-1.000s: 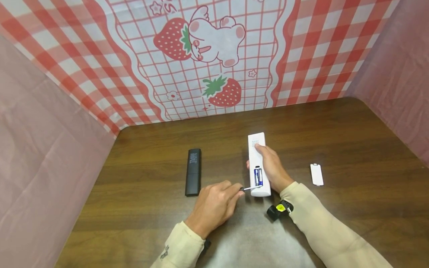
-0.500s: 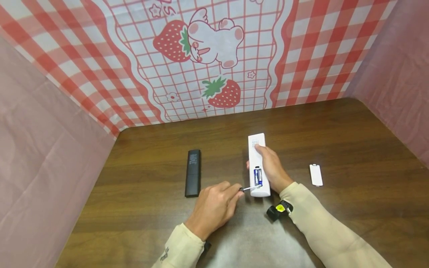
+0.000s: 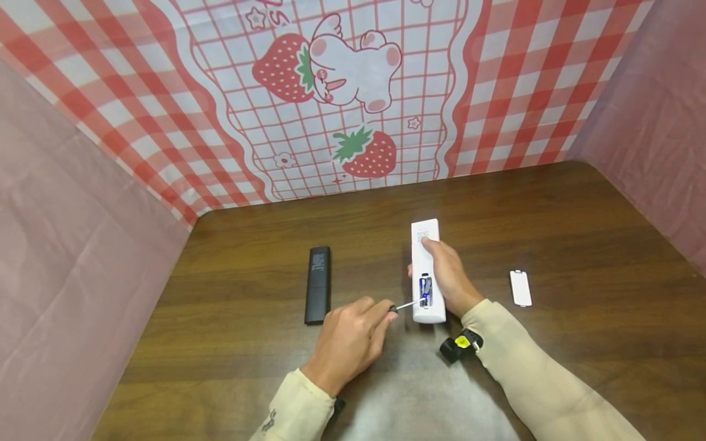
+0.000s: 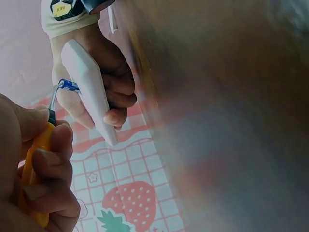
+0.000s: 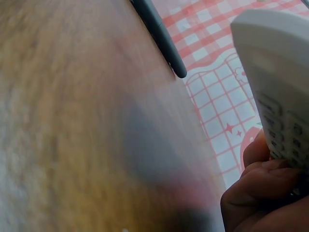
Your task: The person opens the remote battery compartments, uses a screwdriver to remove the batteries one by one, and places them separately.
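Observation:
My right hand grips a white remote control, back side up, thumb lying along its back. Its battery compartment is uncovered, and blue-and-silver batteries show inside. In my left hand is a screwdriver with an orange handle and dark collar; its thin metal shaft reaches to the compartment. The left wrist view has one battery sticking up out of the remote, the shaft's tip at its raised end. Button rows on the remote's front appear in the right wrist view.
A black remote control lies face down on the wooden table, left of the hands. Off to the right lies a small white battery cover. A strawberry-print cloth stands behind the table, with pink cloth at both sides.
The screwdriver's tip has moved up from the compartment's lower end, and one battery now sits tilted out of line. The white remote has shifted slightly right; the left hand slightly left.

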`<state>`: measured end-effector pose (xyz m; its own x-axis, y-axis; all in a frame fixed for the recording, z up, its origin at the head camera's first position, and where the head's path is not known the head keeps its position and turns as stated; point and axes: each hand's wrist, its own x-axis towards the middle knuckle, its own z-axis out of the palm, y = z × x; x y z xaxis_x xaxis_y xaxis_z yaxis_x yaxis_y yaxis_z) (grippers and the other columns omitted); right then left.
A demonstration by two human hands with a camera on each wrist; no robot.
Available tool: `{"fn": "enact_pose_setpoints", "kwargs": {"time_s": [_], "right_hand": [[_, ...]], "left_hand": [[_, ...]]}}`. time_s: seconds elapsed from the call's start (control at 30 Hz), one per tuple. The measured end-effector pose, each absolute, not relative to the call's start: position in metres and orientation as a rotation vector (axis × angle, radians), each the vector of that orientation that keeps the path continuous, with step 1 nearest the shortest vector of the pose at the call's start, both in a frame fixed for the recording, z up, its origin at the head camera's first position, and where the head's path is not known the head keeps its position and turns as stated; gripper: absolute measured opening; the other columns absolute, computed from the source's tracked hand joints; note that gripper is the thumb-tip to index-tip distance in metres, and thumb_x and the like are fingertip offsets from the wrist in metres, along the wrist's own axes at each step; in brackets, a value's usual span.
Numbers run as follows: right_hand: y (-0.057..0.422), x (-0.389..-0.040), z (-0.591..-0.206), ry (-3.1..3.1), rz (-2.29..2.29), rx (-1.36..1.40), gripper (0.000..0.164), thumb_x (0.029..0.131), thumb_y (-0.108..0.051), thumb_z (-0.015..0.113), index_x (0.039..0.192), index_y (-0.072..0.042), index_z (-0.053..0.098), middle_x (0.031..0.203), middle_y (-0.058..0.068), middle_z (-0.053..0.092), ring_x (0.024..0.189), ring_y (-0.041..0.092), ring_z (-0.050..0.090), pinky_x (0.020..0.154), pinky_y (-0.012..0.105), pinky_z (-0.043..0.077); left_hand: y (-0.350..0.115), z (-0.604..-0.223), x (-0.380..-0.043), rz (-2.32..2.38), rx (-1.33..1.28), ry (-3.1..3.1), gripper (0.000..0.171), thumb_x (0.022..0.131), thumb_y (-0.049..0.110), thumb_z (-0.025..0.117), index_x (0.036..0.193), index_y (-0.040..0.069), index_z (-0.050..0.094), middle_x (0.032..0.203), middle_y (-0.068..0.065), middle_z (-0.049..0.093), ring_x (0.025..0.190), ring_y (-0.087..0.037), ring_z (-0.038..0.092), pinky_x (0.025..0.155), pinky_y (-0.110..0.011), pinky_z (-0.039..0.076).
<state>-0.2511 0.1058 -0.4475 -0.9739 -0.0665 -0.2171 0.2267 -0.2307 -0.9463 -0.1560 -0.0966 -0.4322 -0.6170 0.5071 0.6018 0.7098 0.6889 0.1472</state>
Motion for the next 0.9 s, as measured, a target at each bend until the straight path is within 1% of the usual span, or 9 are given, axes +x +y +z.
{"fn": "enact_pose_setpoints", "kwargs": {"time_s": [0.2, 0.33, 0.53, 0.9], "right_hand": [[0.1071, -0.2517, -0.4479, 1.836, -2.319, 0.197, 0.032, 0.107, -0.033, 0.040, 0.112, -0.002, 0.046, 0.069, 0.006, 0.060, 0.059, 0.014, 0.060, 0.052, 0.029, 0.049], [0.1081, -0.2523, -0.4469, 1.828, -2.312, 0.207, 0.032, 0.106, -0.035, 0.040, 0.112, -0.004, 0.046, 0.070, 0.007, 0.060, 0.059, 0.014, 0.060, 0.051, 0.031, 0.050], [0.1100, -0.2531, -0.4466, 1.818, -2.312, 0.213, 0.032, 0.106, -0.036, 0.040, 0.113, -0.005, 0.046, 0.071, 0.007, 0.060, 0.060, 0.014, 0.060, 0.051, 0.032, 0.051], [0.1130, -0.2569, -0.4504, 1.849, -2.293, 0.206, 0.033, 0.106, -0.033, 0.040, 0.116, -0.002, 0.046, 0.071, 0.006, 0.060, 0.061, 0.013, 0.060, 0.053, 0.031, 0.051]], "left_hand": [[-0.1002, -0.4326, -0.1583, -0.504, -0.867, -2.358, 0.012, 0.096, 0.020, 0.066, 0.100, 0.012, 0.073, 0.070, 0.004, 0.056, 0.052, -0.011, 0.052, 0.045, -0.028, 0.044], [-0.1029, -0.4331, -0.1606, -0.503, -0.836, -2.361, 0.012, 0.095, 0.019, 0.067, 0.100, 0.010, 0.074, 0.070, 0.003, 0.056, 0.052, -0.012, 0.053, 0.045, -0.029, 0.044], [-0.1045, -0.4341, -0.1622, -0.511, -0.825, -2.384, 0.011, 0.095, 0.019, 0.068, 0.097, 0.010, 0.073, 0.069, 0.003, 0.055, 0.052, -0.012, 0.052, 0.045, -0.029, 0.043], [-0.1031, -0.4356, -0.1646, -0.495, -0.808, -2.488, 0.011, 0.096, 0.021, 0.068, 0.095, 0.011, 0.074, 0.070, 0.003, 0.058, 0.055, -0.011, 0.055, 0.049, -0.030, 0.046]]}}
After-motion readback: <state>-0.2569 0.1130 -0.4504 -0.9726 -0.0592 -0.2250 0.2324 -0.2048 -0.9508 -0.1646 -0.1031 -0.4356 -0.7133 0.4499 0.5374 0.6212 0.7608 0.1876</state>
